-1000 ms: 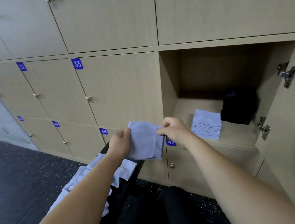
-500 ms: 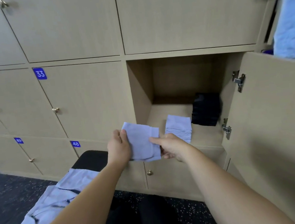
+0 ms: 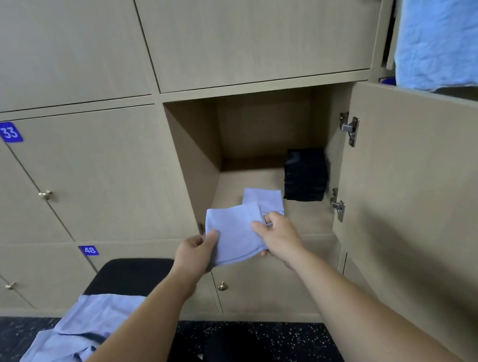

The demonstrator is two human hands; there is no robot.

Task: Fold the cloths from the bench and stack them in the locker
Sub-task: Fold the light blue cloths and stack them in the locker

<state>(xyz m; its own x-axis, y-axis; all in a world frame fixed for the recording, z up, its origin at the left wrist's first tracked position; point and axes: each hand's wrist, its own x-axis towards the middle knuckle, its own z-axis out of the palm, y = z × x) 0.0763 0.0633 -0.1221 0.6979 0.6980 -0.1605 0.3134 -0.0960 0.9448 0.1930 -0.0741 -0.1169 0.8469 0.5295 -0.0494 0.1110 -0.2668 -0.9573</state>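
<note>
My left hand (image 3: 197,252) and right hand (image 3: 280,235) are pinching the soft cloth (image 3: 235,235) — a slipping grip could be flopping it open before the one-o'clock stack (image 3: 263,198).

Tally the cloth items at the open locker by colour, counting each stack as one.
Lilac: 2, the lilac stack and the folded cloth held in front.
Black: 1, the black stack.
Total: 3.

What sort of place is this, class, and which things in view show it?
Probably a gym changing room. A wall of numbered lockers fills the view, a padded black bench stands in front of them, and the dark floor is speckled like rubber gym matting.
</note>
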